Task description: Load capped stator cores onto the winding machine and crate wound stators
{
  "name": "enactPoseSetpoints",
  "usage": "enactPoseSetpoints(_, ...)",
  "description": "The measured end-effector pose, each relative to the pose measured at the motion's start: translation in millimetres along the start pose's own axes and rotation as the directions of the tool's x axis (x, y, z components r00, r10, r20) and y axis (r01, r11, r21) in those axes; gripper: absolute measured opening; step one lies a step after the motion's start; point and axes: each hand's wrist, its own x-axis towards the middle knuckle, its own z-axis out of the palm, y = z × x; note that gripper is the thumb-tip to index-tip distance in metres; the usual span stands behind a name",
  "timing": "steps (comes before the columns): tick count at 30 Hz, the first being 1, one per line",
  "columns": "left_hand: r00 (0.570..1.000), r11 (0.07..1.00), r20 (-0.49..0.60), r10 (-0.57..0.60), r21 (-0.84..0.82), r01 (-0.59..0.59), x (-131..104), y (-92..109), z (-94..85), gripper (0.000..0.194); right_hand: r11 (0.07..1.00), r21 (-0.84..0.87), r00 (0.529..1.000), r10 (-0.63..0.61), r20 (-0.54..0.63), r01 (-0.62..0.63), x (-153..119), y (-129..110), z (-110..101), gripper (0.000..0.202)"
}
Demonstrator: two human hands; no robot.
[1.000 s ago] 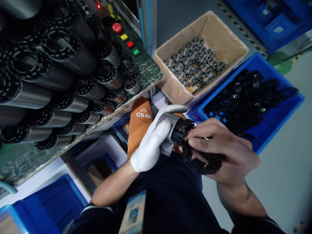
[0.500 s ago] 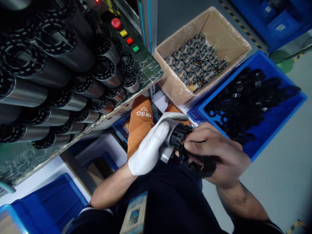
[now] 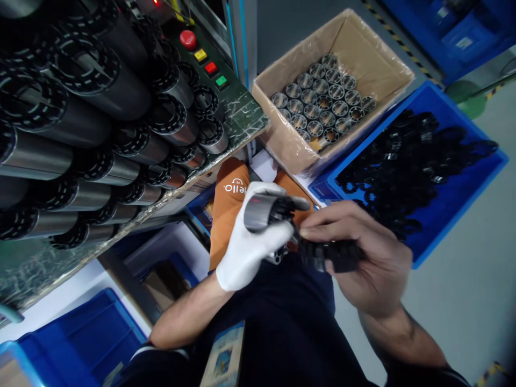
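Presently, at frame centre, the gloved left hand (image 3: 252, 244) is wrapped around a grey metal cylinder (image 3: 262, 210); beside it the bare right hand (image 3: 363, 258) pinches stacked black plastic rings (image 3: 332, 256). Risk, as judged: loosely pinched rings may slip and drop.

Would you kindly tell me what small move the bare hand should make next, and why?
Probably bring a black ring to the metal tube: the right hand pinches rings beside the tube, which the gloved left hand grips with one end turned towards them.
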Motion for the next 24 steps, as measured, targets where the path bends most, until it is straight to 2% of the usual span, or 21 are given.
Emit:
enactPoseSetpoints(3,0.998,0.997,-0.059,0.018,-0.08,-0.023,3,1,2.6,0.031,0.988,-0.129,0.994,0.081,-0.07,-0.09,-5,-2,-6,0.03)
enactPoseSetpoints(4,0.996,0.997,-0.064,0.062,-0.05,-0.065,3,2,3.6,0.035,0.984,-0.144,0.992,0.097,-0.085,-0.108,-6,-1,-6,0.033)
enactPoseSetpoints(8,0.976,0.944,-0.054,0.212,0.271,-0.19,-2,1,7.5,0.078,0.99,-0.051,0.988,0.128,-0.081,-0.132,-8,7,-1,0.033)
enactPoseSetpoints(9,0.971,0.924,-0.068,0.229,0.328,-0.195,-3,1,7.8,0.079,0.99,-0.033,0.988,0.137,-0.066,-0.139,-8,9,-1,0.033)
enactPoseSetpoints(11,0.966,0.914,-0.097,0.241,0.357,-0.192,-5,0,6.7,0.071,0.988,0.012,0.988,0.157,-0.003,-0.157,-9,11,-4,0.038)
enactPoseSetpoints(14,0.972,0.936,-0.069,0.226,0.29,-0.198,-5,-2,3.8,0.065,0.978,0.144,0.982,0.133,0.136,-0.153,-10,13,-11,0.05)
enactPoseSetpoints(16,0.98,0.972,-0.063,0.188,0.158,-0.176,-4,-2,6.0,0.068,0.974,0.198,0.987,0.087,0.137,-0.114,-12,13,-13,0.054)
enactPoseSetpoints(18,0.984,0.994,-0.149,0.101,-0.03,-0.107,-3,1,13.4,0.068,0.988,0.149,0.999,0.024,0.049,-0.031,-13,10,-10,0.055)
enactPoseSetpoints(20,0.959,0.985,-0.284,-0.012,-0.17,-0.038,0,6,23.9,0.067,0.998,0.043,0.999,-0.05,-0.018,0.051,-13,8,-1,0.056)
enactPoseSetpoints(22,0.915,0.979,-0.396,-0.078,-0.203,-0.005,3,11,33.1,0.067,0.995,-0.041,0.995,-0.093,-0.027,0.091,-14,6,8,0.054)
enactPoseSetpoints(24,0.892,0.981,-0.443,-0.09,-0.195,0.003,5,15,37.9,0.066,0.995,-0.05,0.996,-0.088,0.002,0.088,-16,8,16,0.051)
